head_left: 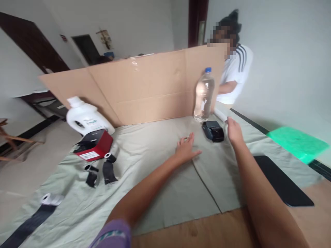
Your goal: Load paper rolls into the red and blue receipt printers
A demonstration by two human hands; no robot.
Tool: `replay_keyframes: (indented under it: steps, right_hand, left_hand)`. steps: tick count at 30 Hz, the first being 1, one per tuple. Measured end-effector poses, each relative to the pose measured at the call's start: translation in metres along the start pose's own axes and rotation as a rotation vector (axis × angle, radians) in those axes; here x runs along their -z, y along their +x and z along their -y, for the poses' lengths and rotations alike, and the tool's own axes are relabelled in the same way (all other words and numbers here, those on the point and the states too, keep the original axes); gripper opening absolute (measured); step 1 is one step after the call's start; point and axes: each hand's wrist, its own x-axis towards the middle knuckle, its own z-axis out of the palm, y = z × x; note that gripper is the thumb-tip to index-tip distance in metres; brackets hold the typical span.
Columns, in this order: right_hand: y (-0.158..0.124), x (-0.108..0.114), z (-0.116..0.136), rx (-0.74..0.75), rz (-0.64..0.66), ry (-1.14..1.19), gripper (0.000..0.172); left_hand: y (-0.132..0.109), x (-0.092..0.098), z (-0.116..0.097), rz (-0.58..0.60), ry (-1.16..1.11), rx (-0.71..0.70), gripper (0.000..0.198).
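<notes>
My left hand [186, 150] rests on the pale green cloth [157, 165] with its fingers spread and nothing in them. To the right, my right hand [234, 131] is closed at the cloth, its fingers seemingly pinching a raised fold; the fingertips are partly hidden. Between the two hands, a little farther off, lies a small black device [213, 131] that looks like a portable receipt printer. Behind it a clear plastic bottle [204, 96] with a blue cap stands upright against the cardboard panel [152, 88].
At the left are a white jug [89, 117], a red and black box [99, 146] and several small rolls, one a white-cored roll [51, 199] with a dark strip. A black flat pad [283, 181] lies right. Another person [238, 65] stands behind the panel, near a green sheet [298, 143].
</notes>
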Motion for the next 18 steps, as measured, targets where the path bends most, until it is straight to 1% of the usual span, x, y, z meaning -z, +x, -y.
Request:
replay_keyframes:
  steps: [1, 2, 3, 4, 5, 6, 7, 8, 9, 10, 11, 12, 13, 14, 16, 17, 18]
  right_hand:
    - [-0.005, 0.002, 0.014, 0.061, -0.002, -0.012, 0.067]
    - [-0.012, 0.002, 0.029, 0.131, 0.001, -0.018, 0.063]
    - [-0.023, -0.002, 0.044, 0.199, 0.014, -0.019, 0.06]
    - [-0.036, -0.009, 0.059, 0.268, 0.04, -0.015, 0.057]
    - [-0.053, -0.021, 0.074, 0.339, 0.087, -0.005, 0.054]
    - [-0.072, -0.037, 0.089, 0.406, 0.155, 0.015, 0.05]
    - [-0.093, -0.057, 0.103, 0.462, 0.241, 0.042, 0.047]
    - [-0.116, -0.081, 0.118, 0.506, 0.34, 0.073, 0.043]
    - [-0.14, -0.108, 0.133, 0.53, 0.44, 0.113, 0.041]
    - [-0.164, -0.137, 0.148, 0.521, 0.53, 0.151, 0.04]
    - [-0.186, -0.168, 0.164, 0.491, 0.62, 0.178, 0.039]
    - [-0.207, -0.199, 0.18, 0.461, 0.708, 0.192, 0.041]
    - [-0.226, -0.23, 0.197, 0.442, 0.806, 0.195, 0.046]
    - [-0.242, -0.259, 0.213, 0.411, 0.895, 0.185, 0.053]
    - [-0.266, -0.313, 0.242, 0.334, 1.055, 0.138, 0.069]
    - [-0.275, -0.336, 0.255, 0.309, 1.132, 0.113, 0.074]
    - [-0.283, -0.357, 0.265, 0.292, 1.183, 0.096, 0.079]
  left_hand:
    - [-0.035, 0.02, 0.012, -0.059, 0.007, -0.032, 0.096]
    - [-0.072, 0.044, 0.027, -0.139, 0.017, -0.044, 0.091]
    - [-0.11, 0.071, 0.045, -0.248, 0.033, -0.038, 0.083]
    - [-0.147, 0.101, 0.066, -0.391, 0.053, -0.017, 0.075]
    - [-0.181, 0.133, 0.089, -0.56, 0.068, 0.028, 0.066]
    - [-0.211, 0.165, 0.113, -0.733, 0.065, 0.095, 0.06]
    - [-0.237, 0.196, 0.139, -0.9, 0.024, 0.166, 0.055]
    - [-0.257, 0.224, 0.165, -1.021, -0.057, 0.252, 0.051]
    - [-0.271, 0.249, 0.19, -1.138, -0.165, 0.357, 0.049]
    - [-0.28, 0.269, 0.214, -1.218, -0.299, 0.474, 0.047]
    - [-0.284, 0.284, 0.236, -1.242, -0.432, 0.596, 0.043]
    - [-0.285, 0.295, 0.255, -1.222, -0.503, 0.659, 0.04]
    - [-0.282, 0.302, 0.271, -1.19, -0.562, 0.698, 0.036]
    - [-0.278, 0.305, 0.285, -1.146, -0.61, 0.714, 0.034]
    - [-0.266, 0.304, 0.304, -1.046, -0.712, 0.701, 0.031]
    - [-0.261, 0.302, 0.312, -0.994, -0.773, 0.689, 0.029]
    - [-0.256, 0.299, 0.317, -0.95, -0.83, 0.676, 0.028]
